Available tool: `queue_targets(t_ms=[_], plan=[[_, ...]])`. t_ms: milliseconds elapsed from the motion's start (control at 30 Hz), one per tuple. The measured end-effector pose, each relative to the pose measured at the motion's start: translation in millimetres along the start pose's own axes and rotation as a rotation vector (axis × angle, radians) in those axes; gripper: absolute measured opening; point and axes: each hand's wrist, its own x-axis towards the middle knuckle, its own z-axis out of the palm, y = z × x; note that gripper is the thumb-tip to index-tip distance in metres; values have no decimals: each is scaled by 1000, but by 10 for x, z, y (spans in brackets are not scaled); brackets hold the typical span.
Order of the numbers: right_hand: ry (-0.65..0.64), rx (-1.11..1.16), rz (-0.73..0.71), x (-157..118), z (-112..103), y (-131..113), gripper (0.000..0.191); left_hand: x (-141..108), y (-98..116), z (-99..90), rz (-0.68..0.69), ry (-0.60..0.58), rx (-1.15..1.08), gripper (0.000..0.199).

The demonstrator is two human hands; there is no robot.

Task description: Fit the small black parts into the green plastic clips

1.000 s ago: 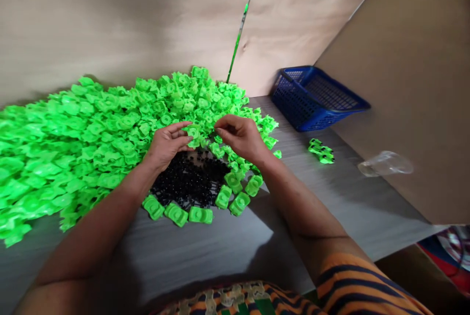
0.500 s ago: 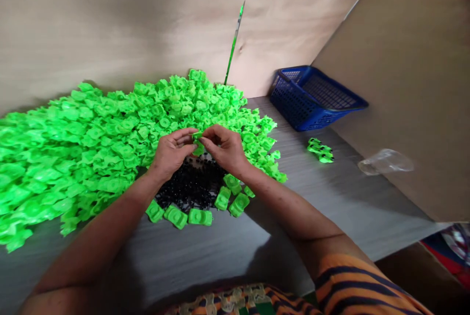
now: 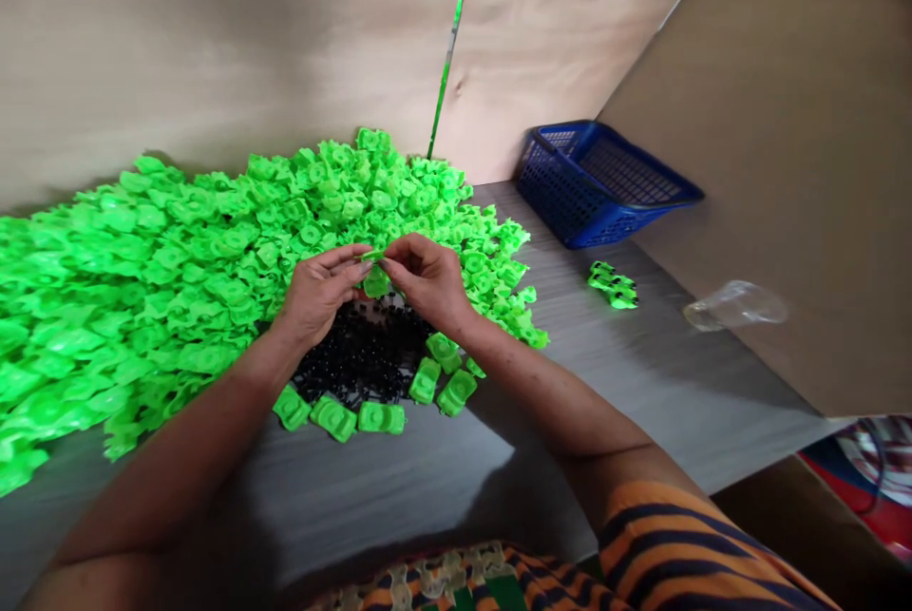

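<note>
Between the fingertips of both hands is a small bright green plastic toy car body (image 3: 372, 256), held above a heap of black wheel-and-axle pieces (image 3: 367, 354). My left hand (image 3: 319, 293) pinches it from the left. From the right, thumb and forefinger of my right hand (image 3: 428, 280) close on its edge; any small part in that pinch is hidden. Just below the fingers shows another green piece (image 3: 376, 283), and I cannot tell whether it is held. Several green car bodies (image 3: 381, 417) lie along the near side of the black heap.
A large pile of green car bodies (image 3: 192, 259) covers the left and back. A thin green-stained stick (image 3: 446, 79) stands by the wall. On the right are a blue basket (image 3: 605, 221), a few green cars with black wheels (image 3: 614, 286) and a clear plastic cup (image 3: 737, 305).
The view has shifted slightly, so everything sits a little further left. My fingers have turned the held car body a bit; both hands keep their pinch.
</note>
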Motion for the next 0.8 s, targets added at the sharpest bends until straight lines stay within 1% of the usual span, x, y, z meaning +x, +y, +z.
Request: queue_targets(t_ms=[167,333,500,633,800], plan=[[37,15,5,6,11,32,41,18,-5,-19,49,34,23,55],[-6,91,18,19,22,92,41,45,5,-54,66,45,44,55],[-51,68,39,30,20,126,38,74,-7,-87,92,47,65,48],[-74,83,32,35,23,106,44,83,-26,-100,95,32,85,47],[-61,40,11,35,39,94,48,72,-30,-94,94,26,83,46]])
